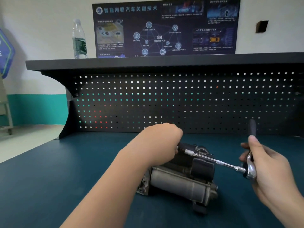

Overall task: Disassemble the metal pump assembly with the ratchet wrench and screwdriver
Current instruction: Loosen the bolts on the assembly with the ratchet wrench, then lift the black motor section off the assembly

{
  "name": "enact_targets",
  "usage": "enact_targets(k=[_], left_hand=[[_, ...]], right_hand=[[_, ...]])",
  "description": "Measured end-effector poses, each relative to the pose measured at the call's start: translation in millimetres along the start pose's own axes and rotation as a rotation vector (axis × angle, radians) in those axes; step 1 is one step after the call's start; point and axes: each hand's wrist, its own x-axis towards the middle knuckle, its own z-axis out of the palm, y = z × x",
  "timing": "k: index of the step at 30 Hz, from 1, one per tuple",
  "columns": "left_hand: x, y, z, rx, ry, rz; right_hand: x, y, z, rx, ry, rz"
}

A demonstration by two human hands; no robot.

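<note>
Now the metal pump assembly [184, 178] lies on its side on the blue-green bench top [65, 178], near the middle and a little to the right, its pale cylinder toward the near edge and its dark housing toward the far side. The left hand [162, 143] reaches in from the near left and curls over the far upper end of the assembly, fingers wrapped down on the dark housing. The right hand [269, 165], coming from the near right, grips the ratchet wrench [250, 168] by its handle, which points up and away. From the wrench head a long chrome extension [217, 161] runs left to a socket [189, 152] set against the top of the assembly, just beside the left hand. Behind the bench stands a dark pegboard [181, 99] under a shelf [148, 63]; a water bottle [79, 39] stands on the shelf at the far left, beside a dark poster [164, 27] on the wall.
</note>
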Motion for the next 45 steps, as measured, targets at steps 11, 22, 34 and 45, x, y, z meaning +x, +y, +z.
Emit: enact_targets(k=[11,22,34,45], left_hand=[[7,17,22,-0.148,0.111,0.112],[7,-2,24,-0.312,-0.049,-0.019],[1,-12,8,-0.299,-0.115,-0.031],[3,-11,12,-0.320,-0.077,0.019]], right_hand=[[31,-8,-23,0.154,-0.036,0.033],[40,-9,-34,0.179,-0.061,0.027],[34,12,-38,-0.884,-0.375,-0.509],[28,3,-100,-1.409,-0.858,-0.768]])
